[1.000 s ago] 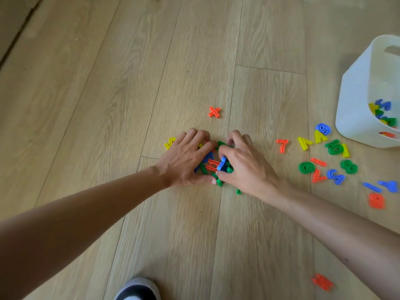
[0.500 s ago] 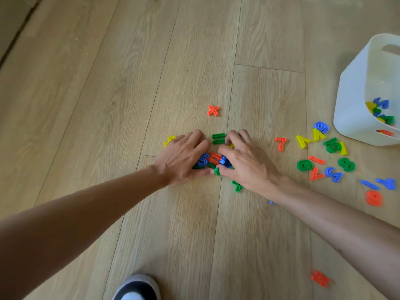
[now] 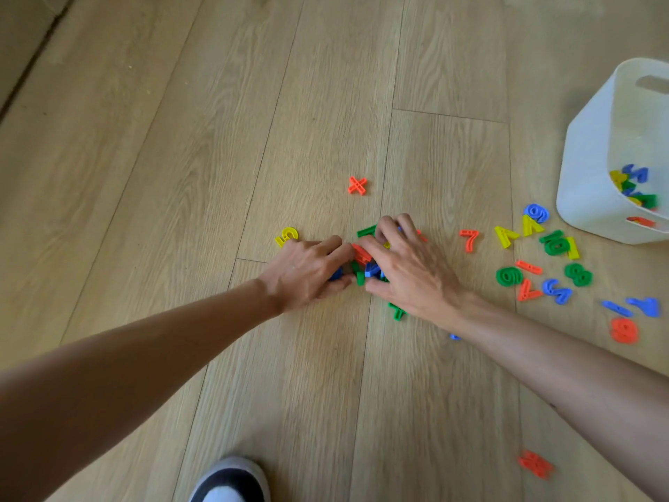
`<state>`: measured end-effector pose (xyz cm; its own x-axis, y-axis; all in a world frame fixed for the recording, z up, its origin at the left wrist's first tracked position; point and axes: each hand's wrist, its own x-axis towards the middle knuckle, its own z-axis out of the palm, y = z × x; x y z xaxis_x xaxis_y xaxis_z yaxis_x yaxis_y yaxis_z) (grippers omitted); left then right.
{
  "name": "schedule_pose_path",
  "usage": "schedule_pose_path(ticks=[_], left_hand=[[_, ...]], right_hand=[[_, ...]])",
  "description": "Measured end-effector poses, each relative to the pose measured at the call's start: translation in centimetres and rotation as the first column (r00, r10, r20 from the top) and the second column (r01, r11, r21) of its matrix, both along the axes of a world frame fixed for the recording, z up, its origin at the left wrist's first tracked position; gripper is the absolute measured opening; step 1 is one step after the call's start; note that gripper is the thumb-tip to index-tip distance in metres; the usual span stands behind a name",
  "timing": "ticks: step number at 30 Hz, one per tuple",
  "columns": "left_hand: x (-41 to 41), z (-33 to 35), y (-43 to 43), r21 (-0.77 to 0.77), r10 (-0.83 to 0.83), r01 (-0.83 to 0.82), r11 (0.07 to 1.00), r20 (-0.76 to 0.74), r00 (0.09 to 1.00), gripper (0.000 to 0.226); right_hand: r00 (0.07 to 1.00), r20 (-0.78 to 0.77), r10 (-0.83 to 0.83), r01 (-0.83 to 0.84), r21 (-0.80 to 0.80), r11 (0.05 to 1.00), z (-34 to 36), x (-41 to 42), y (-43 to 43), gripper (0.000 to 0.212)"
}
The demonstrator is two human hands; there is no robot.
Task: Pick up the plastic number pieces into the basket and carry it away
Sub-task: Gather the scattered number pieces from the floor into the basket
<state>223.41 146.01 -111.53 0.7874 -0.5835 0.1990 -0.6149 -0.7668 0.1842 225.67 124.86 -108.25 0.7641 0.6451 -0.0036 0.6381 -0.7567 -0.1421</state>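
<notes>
On the wooden floor, my left hand and my right hand cup a small heap of plastic number pieces between them, fingers curled round red, blue and green ones. A yellow piece lies just left of my left hand and a red cross piece lies beyond the heap. A green piece pokes out under my right wrist. More loose pieces are scattered to the right. The white plastic basket stands at the far right with several pieces inside.
A shoe shows at the bottom edge. A single red piece lies at the lower right. A dark floor seam runs along the upper left.
Both hands have drawn closer around the heap. The yellow piece, earlier partly under my left fingers, now lies uncovered to the left, and a green piece shows beyond my right fingers.
</notes>
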Motion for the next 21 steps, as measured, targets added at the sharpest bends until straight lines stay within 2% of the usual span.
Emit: schedule_pose_path(ticks=[8,15,21], left_hand=[[-0.1,0.0,-0.1,-0.079,0.015,-0.018,0.997,-0.032,0.999,0.039],[0.3,0.3,-0.4,-0.104,-0.016,0.014,0.994,-0.018,1.0,0.059],[0.4,0.3,-0.7,-0.065,0.008,-0.009,0.998,-0.016,1.0,0.042]], right_hand=[[0.998,0.064,0.02,-0.024,0.064,0.998,-0.5,0.0,0.2,0.022],[0.991,0.124,0.055,-0.076,0.17,0.983,-1.0,0.3,0.6,0.02],[0.994,0.108,0.01,-0.043,0.304,0.952,-1.4,0.3,0.7,0.018]])
